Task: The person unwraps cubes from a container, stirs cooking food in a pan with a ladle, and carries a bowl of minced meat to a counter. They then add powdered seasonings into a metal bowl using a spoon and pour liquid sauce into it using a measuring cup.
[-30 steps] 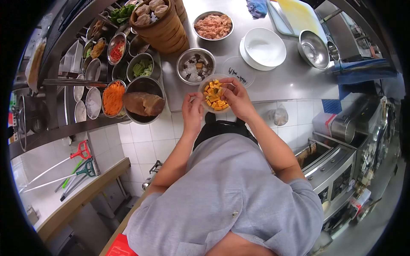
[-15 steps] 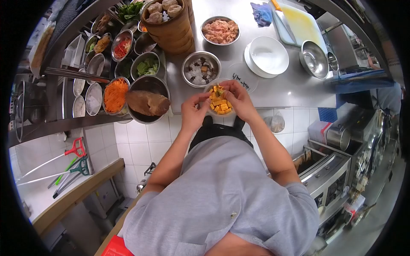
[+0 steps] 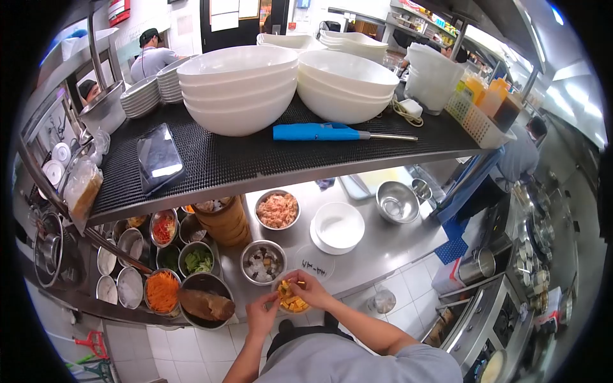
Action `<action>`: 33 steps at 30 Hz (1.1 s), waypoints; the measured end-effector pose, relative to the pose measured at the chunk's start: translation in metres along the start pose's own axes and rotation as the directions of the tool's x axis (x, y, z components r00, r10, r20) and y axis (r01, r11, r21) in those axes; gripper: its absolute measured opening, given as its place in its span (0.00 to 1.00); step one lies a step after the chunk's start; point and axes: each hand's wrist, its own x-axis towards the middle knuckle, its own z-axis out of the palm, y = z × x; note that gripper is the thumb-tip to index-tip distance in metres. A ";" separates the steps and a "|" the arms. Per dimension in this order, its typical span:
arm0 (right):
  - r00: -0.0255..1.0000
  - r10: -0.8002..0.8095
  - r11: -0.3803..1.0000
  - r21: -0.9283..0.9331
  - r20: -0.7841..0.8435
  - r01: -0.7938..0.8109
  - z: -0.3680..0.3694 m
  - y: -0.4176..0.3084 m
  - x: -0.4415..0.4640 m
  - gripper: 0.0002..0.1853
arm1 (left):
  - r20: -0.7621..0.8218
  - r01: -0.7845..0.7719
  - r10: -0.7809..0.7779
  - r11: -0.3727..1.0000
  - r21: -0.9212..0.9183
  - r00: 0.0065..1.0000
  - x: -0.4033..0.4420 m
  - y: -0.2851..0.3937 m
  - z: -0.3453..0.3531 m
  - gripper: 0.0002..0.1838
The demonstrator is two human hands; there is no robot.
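Observation:
A small clear tub (image 3: 295, 309) of orange-yellow cubes (image 3: 292, 300) sits at the counter's near edge. My left hand (image 3: 260, 314) is at its left side, fingers curled together near the rim; what they hold, if anything, is hidden. Over the cubes is my right hand (image 3: 309, 290), its fingertips pinched among them, the grip too small to make out. Just behind stands a steel bowl (image 3: 264, 262) with ice-like pieces and dark and tan bits. A clear round lid (image 3: 315, 262) with black writing lies right of it.
Left are a steel bowl holding a large brown piece of meat (image 3: 207, 304), shredded carrot (image 3: 162, 292) and chopped greens (image 3: 199, 259). Behind stand minced meat (image 3: 277, 210), a bamboo steamer (image 3: 227, 225) and white plates (image 3: 340, 226). A shelf (image 3: 255, 175) with white bowls (image 3: 239, 86) overhangs the counter.
My view has tilted up, bringing the shelf, its stacked bowls and people beyond into sight. My hands remain at the tub of cubes, the right still with its fingers in them.

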 end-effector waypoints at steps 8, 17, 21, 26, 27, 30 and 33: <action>1.000 0.023 0.988 -0.155 -0.002 -0.023 -0.002 0.004 -0.003 0.14 | -0.087 -0.263 0.268 0.963 0.060 0.960 -0.008 -0.040 0.018 0.13; 0.999 0.028 0.996 -0.079 0.015 -0.027 0.004 0.010 -0.002 0.12 | -0.225 -0.243 0.281 0.953 0.183 0.933 -0.014 -0.038 0.020 0.06; 0.995 0.096 0.995 -0.003 -0.009 -0.096 0.009 0.004 -0.009 0.12 | -0.260 0.006 -0.090 0.951 -0.308 0.961 -0.002 -0.057 0.031 0.07; 0.861 -0.461 0.735 -0.636 -0.216 0.235 0.019 0.002 -0.026 0.11 | -0.204 0.115 -0.212 0.908 -0.404 0.956 0.001 -0.056 0.041 0.07; 0.814 -0.554 0.656 -0.693 -0.175 0.298 0.023 0.000 -0.031 0.12 | -0.217 0.061 -0.147 0.931 -0.361 0.965 0.001 -0.056 0.042 0.07; 0.841 -0.531 0.605 -0.741 -0.101 0.293 0.032 -0.008 -0.037 0.12 | -0.239 -0.078 0.019 0.967 -0.241 0.971 0.002 -0.055 0.045 0.07; 0.916 -0.296 0.803 -0.590 -0.272 0.084 0.035 0.001 -0.036 0.14 | -0.218 -0.122 0.080 0.975 -0.184 0.973 -0.001 -0.046 0.046 0.07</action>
